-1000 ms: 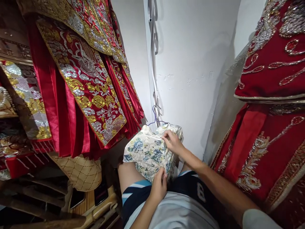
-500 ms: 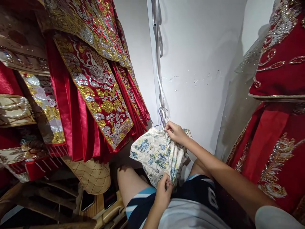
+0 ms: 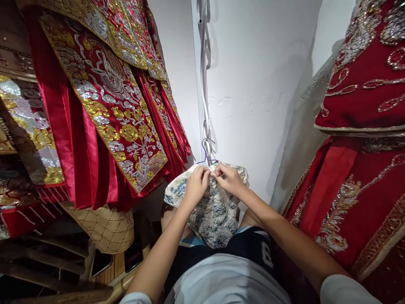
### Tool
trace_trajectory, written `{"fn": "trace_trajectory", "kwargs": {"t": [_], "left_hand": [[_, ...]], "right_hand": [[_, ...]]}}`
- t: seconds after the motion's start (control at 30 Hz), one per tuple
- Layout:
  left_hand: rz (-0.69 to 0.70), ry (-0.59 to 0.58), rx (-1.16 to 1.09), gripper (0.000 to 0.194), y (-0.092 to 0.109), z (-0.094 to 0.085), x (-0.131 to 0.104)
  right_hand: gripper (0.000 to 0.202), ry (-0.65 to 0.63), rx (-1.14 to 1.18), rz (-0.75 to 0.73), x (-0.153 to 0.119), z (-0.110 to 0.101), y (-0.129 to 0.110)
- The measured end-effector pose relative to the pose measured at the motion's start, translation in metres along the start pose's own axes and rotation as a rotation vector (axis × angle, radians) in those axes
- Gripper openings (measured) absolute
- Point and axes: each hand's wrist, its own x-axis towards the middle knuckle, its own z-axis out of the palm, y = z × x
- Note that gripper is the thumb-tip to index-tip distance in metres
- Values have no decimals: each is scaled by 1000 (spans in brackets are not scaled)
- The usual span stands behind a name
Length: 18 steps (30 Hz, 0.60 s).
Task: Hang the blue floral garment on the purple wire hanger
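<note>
A white garment with blue and yellow-green flowers (image 3: 215, 215) hangs on a thin purple hanger (image 3: 204, 148), over my lap. At its neckline, my left hand (image 3: 198, 180) pinches the cloth just below the hanger. Close beside it, almost fingertip to fingertip, my right hand (image 3: 227, 175) pinches the other side of the neckline. What lies between the fingertips is too small to make out. The hanger hooks onto a white looped strap (image 3: 204, 84) that runs up the wall.
Red garments with gold and silver embroidery (image 3: 126, 114) hang at the left, and beaded red garments (image 3: 363, 101) at the right. A pale wall (image 3: 253, 63) stands ahead. Low at the left are a quilted beige piece (image 3: 104, 228), a phone (image 3: 101, 262) and a wooden seat (image 3: 115, 270).
My left hand has moved up from the lower front of the garment to the neckline, beside my right hand. The view has shifted slightly to the right.
</note>
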Motion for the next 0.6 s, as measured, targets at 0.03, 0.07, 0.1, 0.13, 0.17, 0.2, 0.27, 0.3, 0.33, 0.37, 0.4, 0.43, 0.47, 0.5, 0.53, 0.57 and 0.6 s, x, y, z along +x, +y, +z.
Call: {"fn": "trace_trajectory", "kwargs": {"t": [0.03,0.07,0.1,0.13,0.17,0.2,0.27,0.3,0.33,0.37,0.4,0.43,0.47,0.5,0.53,0.57,0.6], "left_hand": [[-35,12,4,17,0,1,1],[-76,22,-11,17,-1,3,1],[-116,29,-41,18,-1,4,0],[-153,36,-77,18,-1,5,0],[-182,42,-113,19,-1,5,0],[-202,50,-147,20,-1,6,0],[-219,67,-204,21,-2,5,1],[-222,75,-230,22,-2,5,2],[-223,83,-254,23,-2,4,2],[-223,91,-275,23,-2,2,3],[-224,105,-291,24,-3,0,4],[-223,121,-300,24,-3,-4,5],[-220,142,-297,24,-4,-8,6],[-216,170,-281,24,-6,-13,7],[-212,206,-248,24,-9,-19,8],[-207,250,-199,23,-13,-26,8],[-205,299,-142,22,-18,-33,8]], "right_hand": [[20,26,17,-10,-3,4,2],[21,48,37,-18,-6,7,4],[22,66,59,-23,-8,11,6],[23,78,81,-21,-10,14,8],[23,84,99,-14,-13,17,10],[24,82,112,-1,-15,19,12],[25,54,124,38,-20,22,14],[25,27,124,56,-23,23,15],[26,-4,122,71,-27,24,16],[27,-35,121,82,-30,25,17],[27,-65,124,93,-35,26,17],[27,-93,133,102,-39,27,18],[26,-116,146,113,-44,28,18],[26,-135,162,127,-48,30,18],[25,-151,183,147,-53,31,18],[24,-165,210,173,-57,33,17],[24,-179,240,204,-60,35,15]]}}
